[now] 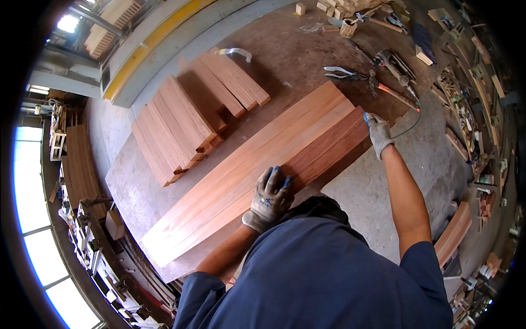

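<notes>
Long reddish-brown planks (257, 148) lie side by side in front of me, running from lower left to upper right. The nearest one is a darker plank (329, 145). My left hand (268, 200), in a grey glove with blue fingertips, rests on the planks near my body, its fingers apart. My right hand (379, 132), gloved the same way, is closed around the far right end of the darker plank. Its thumb and the underside of the grip are hidden.
Stacked planks (181, 123) lie beyond, at left. Pliers (341, 72), an orange-handled hammer (392, 93) and a power tool (394, 66) with a cable lie at upper right. Small wood blocks (334, 8) are scattered at the back. A grey machine with a yellow stripe (142, 49) stands at upper left.
</notes>
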Motion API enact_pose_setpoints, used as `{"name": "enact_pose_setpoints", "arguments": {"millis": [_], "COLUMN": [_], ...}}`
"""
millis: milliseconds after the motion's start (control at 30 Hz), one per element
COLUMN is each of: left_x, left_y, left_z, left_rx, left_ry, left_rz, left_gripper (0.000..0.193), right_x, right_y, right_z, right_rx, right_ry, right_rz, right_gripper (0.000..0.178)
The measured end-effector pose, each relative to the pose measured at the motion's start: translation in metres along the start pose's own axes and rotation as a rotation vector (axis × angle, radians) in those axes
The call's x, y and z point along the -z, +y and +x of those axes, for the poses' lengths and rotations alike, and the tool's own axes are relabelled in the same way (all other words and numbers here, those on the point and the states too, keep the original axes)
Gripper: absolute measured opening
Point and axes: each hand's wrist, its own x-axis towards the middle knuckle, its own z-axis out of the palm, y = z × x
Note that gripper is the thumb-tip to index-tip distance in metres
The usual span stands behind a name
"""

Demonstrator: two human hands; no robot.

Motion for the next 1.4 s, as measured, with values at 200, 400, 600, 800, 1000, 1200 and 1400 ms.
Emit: {"name": "enact_pose_setpoints", "arguments": {"millis": [200, 400, 600, 800, 1000, 1200, 1400], "left_x": [0.009, 0.008, -0.008, -0.016, -0.017, -0.009, -0.019], "left_y": [0.008, 0.023, 0.031, 0.039, 0.040, 0.036, 0.032], "left_z": [0.013, 0.048, 0.078, 0.090, 0.089, 0.093, 0.094], "left_rx": [0.002, 0.022, 0.014, 0.023, 0.027, 0.031, 0.087], "left_ry": [-0.088, -0.250, -0.259, -0.244, -0.213, -0.164, -0.146], "left_rz": [0.073, 0.051, 0.025, 0.033, 0.030, -0.075, -0.041], "left_gripper": [0.066, 0.072, 0.072, 0.074, 0.078, 0.078, 0.067], "right_x": [-0.002, -0.004, -0.007, -0.009, -0.007, -0.008, -0.010], "right_y": [0.004, 0.010, 0.016, 0.014, 0.001, 0.017, 0.024], "right_z": [0.002, 0.003, 0.006, 0.004, -0.004, -0.008, -0.007], "right_rx": [0.040, 0.056, 0.061, 0.035, 0.002, 0.048, 0.047], "right_ry": [-0.003, 0.022, 0.021, 0.018, 0.019, 0.067, 0.128], "right_rz": [-0.027, 0.057, 0.074, 0.107, 0.068, 0.144, 0.138], "right_gripper": [0.028, 0.028, 0.026, 0.027, 0.030, 0.033, 0.032]}}
